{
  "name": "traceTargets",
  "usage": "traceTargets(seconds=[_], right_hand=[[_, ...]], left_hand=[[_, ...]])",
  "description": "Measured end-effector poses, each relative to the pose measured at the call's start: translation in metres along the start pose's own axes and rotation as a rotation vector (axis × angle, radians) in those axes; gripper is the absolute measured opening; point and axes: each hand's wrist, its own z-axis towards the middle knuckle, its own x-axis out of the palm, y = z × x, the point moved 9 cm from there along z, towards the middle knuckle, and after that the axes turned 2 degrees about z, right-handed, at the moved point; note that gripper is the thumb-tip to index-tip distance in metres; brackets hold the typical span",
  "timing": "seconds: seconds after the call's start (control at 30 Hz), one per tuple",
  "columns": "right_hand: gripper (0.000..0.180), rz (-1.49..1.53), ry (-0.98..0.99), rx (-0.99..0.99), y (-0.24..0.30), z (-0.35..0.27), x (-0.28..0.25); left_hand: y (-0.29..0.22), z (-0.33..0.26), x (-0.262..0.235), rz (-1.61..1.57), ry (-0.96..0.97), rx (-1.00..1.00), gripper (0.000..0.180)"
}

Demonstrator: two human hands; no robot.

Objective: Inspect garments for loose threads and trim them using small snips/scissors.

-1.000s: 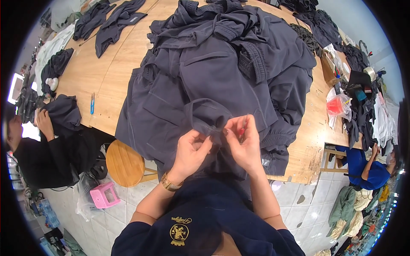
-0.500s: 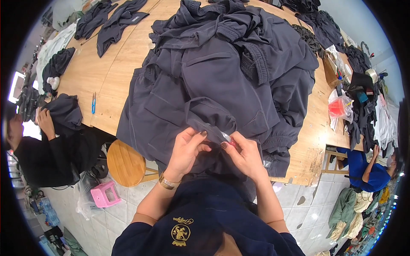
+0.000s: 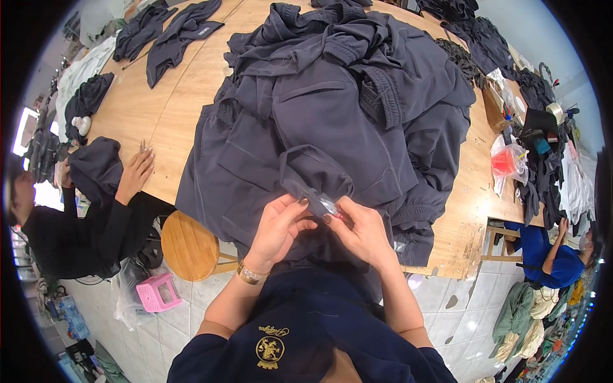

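Clear plastic bag (image 3: 324,205) sits pinched between my left hand (image 3: 279,225) and right hand (image 3: 363,231), fingertips of both closed on it; its long axis runs hand to hand, atop the navy garment pile (image 3: 332,115) (table (image 3: 185,102) edge just below).

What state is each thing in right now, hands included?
left hand: fingers pinched on the dark garment
right hand: fingers pinching the small clear piece
small clear piece: held at the fabric edge
dark garment: bunched, held up off the pile
garment pile: heaped, rumpled
wooden table: partly covered
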Motion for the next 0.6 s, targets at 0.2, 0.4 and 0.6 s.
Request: traceTargets(seconds=[0.2,0.4,0.6], right_hand=[[0.029,0.023,0.004,-0.002,-0.0015,0.0007,0.0012],[0.028,0.084,-0.016,0.015,-0.0083,-0.0014,0.0016],[0.03,0.087,0.004,0.024,-0.0077,-0.0013,0.0014]], left_hand=[[-0.0013,-0.0003,0.0021,0.031,-0.005,0.016,0.016],[-0.0009,0.0004,0.0019,0.032,-0.006,0.022,0.016],[0.0007,0.0019,0.0,0.072,-0.005,0.054,0.016]])
